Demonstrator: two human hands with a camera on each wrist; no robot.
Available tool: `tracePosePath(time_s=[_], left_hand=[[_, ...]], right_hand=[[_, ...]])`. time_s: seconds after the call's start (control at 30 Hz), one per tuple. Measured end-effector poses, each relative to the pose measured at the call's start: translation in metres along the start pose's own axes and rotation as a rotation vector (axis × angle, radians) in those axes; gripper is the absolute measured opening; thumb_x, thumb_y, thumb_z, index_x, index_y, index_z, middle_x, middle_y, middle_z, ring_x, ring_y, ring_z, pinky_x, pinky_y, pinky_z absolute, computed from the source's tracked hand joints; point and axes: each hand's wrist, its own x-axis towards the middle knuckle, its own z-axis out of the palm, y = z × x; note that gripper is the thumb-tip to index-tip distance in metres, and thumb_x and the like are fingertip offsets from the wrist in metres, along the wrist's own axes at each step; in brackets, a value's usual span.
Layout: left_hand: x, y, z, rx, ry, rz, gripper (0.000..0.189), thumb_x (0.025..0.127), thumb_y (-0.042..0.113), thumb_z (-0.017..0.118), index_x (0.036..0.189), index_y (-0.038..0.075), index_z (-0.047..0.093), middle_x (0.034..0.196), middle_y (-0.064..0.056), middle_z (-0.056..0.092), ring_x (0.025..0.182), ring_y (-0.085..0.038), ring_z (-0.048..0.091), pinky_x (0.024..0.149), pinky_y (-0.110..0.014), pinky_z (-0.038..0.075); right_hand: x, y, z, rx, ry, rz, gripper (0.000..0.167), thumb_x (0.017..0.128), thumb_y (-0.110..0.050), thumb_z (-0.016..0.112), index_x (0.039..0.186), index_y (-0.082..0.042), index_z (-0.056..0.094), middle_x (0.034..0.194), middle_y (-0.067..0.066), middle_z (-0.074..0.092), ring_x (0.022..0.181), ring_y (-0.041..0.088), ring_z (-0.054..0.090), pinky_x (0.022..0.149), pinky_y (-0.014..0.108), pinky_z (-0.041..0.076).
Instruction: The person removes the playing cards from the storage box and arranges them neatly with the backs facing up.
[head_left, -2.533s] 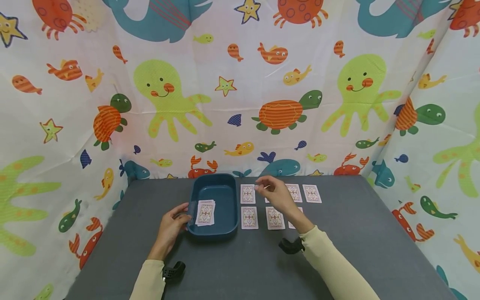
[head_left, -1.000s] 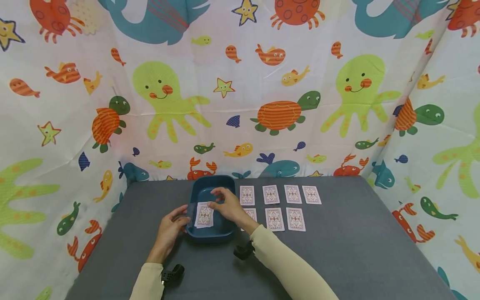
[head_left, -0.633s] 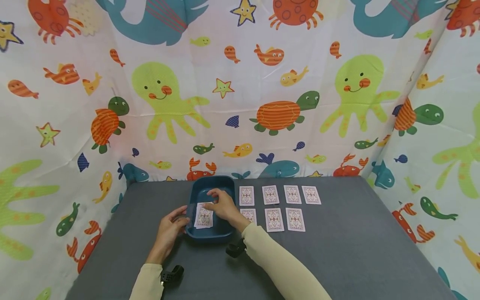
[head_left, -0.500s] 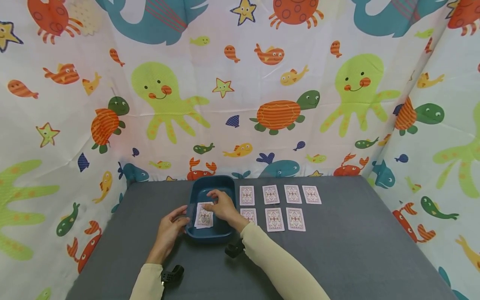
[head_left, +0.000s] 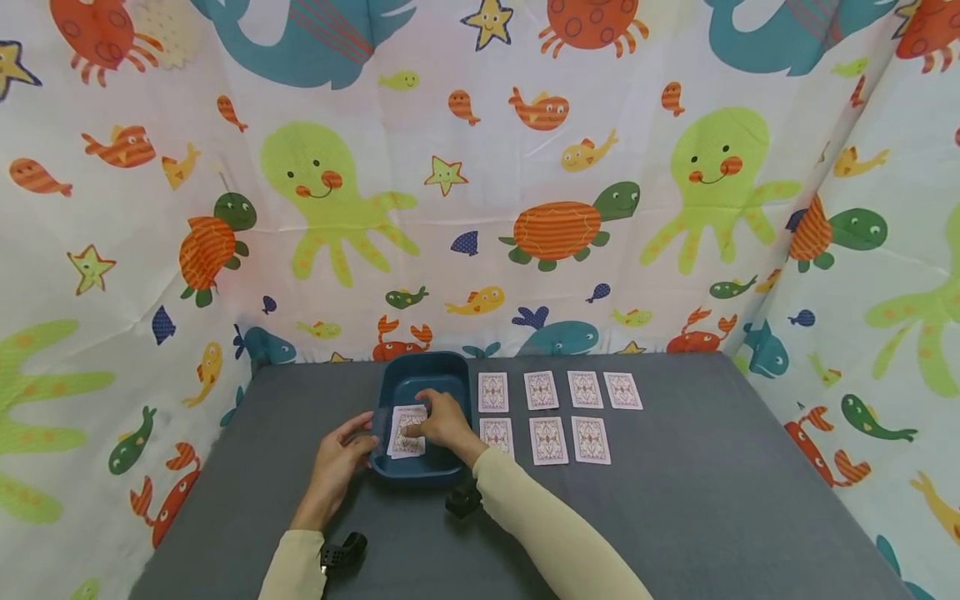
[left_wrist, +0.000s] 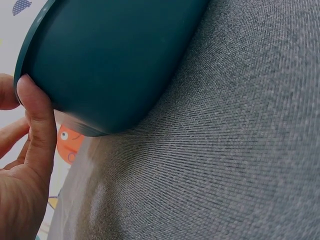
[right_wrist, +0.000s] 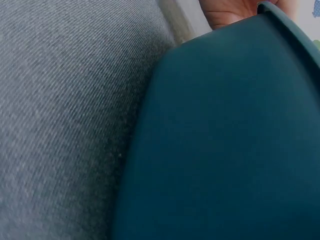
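Observation:
Inside a dark teal plastic bin (head_left: 462, 385) lies a small pile of playing cards (head_left: 399, 440), patterned backs up. My left hand (head_left: 339, 457) holds the bin's left side; in the left wrist view the thumb (left_wrist: 39, 107) lies against the outer wall by the rim. My right hand (head_left: 444, 423) reaches into the bin, its thumb on the pile. Whether it pinches a card cannot be seen. In the right wrist view the bin's wall (right_wrist: 215, 135) hides this hand's fingers.
Right of the bin, several playing cards lie face down in two rows, including a far-right card (head_left: 623, 390) and a front-row card (head_left: 591, 439). A grey cloth covers the table (head_left: 697, 500). A sea-animal curtain (head_left: 480, 250) hangs behind it.
My right hand has moved left from the card rows into the bin, and its thumb has slid nearer to me on the pile. My left hand stays on the bin.

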Motion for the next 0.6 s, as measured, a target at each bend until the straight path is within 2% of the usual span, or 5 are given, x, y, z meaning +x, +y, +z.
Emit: tracePosePath(time_s=[0.2,0.3,0.47,0.6], left_hand=[[0.0012,-0.0025,-0.0018,-0.001,-0.008,0.01,0.05,0.092,0.004,0.062,0.14,0.008,0.052,0.135,-0.018,0.051,0.085,-0.006,0.06,0.065,-0.025,0.051],[0.0013,-0.0016,-0.0018,-0.001,0.0,0.014,0.05,0.091,0.004,0.062,0.14,0.008,0.052,0.135,-0.018,0.051,0.085,-0.006,0.06,0.064,-0.025,0.05],[0.0002,0.0002,-0.0019,0.009,-0.004,0.004,0.05,0.092,0.005,0.062,0.141,0.008,0.052,0.135,-0.017,0.05,0.087,-0.007,0.06,0.065,-0.026,0.051],[-0.0001,0.0001,-0.0013,0.012,-0.002,-0.001,0.05,0.091,0.006,0.063,0.14,0.009,0.052,0.135,-0.017,0.05,0.086,-0.007,0.06,0.064,-0.026,0.051]], right_hand=[[-0.0003,-0.0012,0.0014,-0.048,-0.011,0.027,0.062,0.075,-0.027,0.086,0.129,-0.011,0.059,0.113,0.014,0.061,0.095,0.023,0.054,0.082,0.041,0.049],[0.0014,-0.0006,0.0033,-0.061,-0.013,0.031,0.063,0.074,-0.026,0.086,0.129,-0.011,0.059,0.116,0.014,0.062,0.102,0.026,0.056,0.089,0.043,0.049],[0.0028,0.0007,0.0061,-0.109,0.002,0.045,0.065,0.07,-0.023,0.089,0.128,-0.011,0.061,0.124,0.013,0.062,0.124,0.03,0.052,0.105,0.046,0.043],[0.0025,0.0024,0.0067,-0.152,-0.007,0.026,0.071,0.065,-0.022,0.092,0.128,-0.01,0.061,0.125,0.014,0.061,0.124,0.031,0.051,0.106,0.046,0.042]])
